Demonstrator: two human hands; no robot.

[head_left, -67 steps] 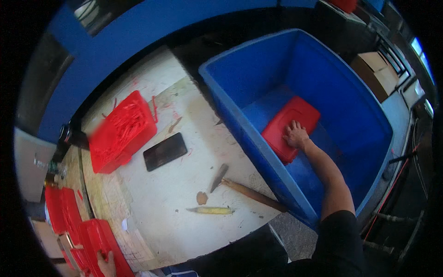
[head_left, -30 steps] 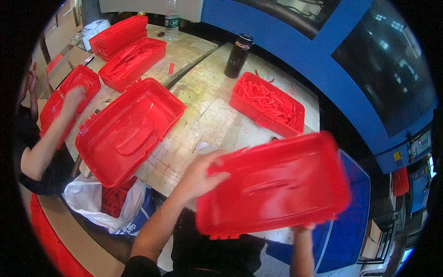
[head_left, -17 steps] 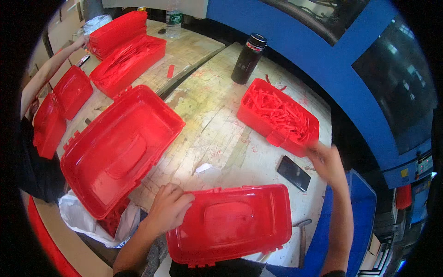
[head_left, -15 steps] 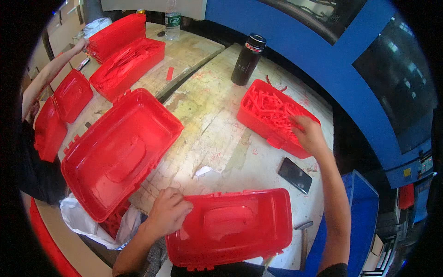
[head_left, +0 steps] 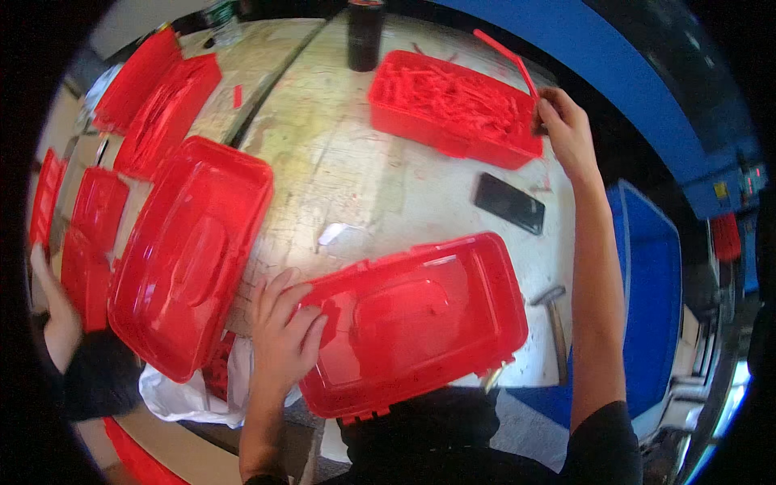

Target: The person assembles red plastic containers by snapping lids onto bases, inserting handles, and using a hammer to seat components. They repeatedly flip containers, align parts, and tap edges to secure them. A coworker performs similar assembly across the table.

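A shallow red plastic lid (head_left: 420, 331) lies tilted at the table's near edge, its hollow side facing up. My left hand (head_left: 283, 335) is at the lid's left end, fingers apart, with some fingertips reaching to its rim. At the far right, my right hand (head_left: 564, 129) pinches one end of a long thin red plastic strip (head_left: 508, 58), which slants up and left. Below that strip stands a red box (head_left: 453, 147) filled with a tangle of red plastic strips (head_left: 453, 101). The right fingertips are close to the box's right end.
A black phone (head_left: 509, 202), a hammer (head_left: 556, 331) and a dark bottle (head_left: 365, 36) are on the table. Another red lid (head_left: 194, 259) lies left, above a white bag (head_left: 182, 396). A blue bin (head_left: 647, 283) stands right. A co-worker's hand (head_left: 48, 275) is at far left, by red boxes.
My right hand has come out of the box with a red strip. My left fingers have spread out from a curled pose. The view has shifted, and the near lid sits more tilted.
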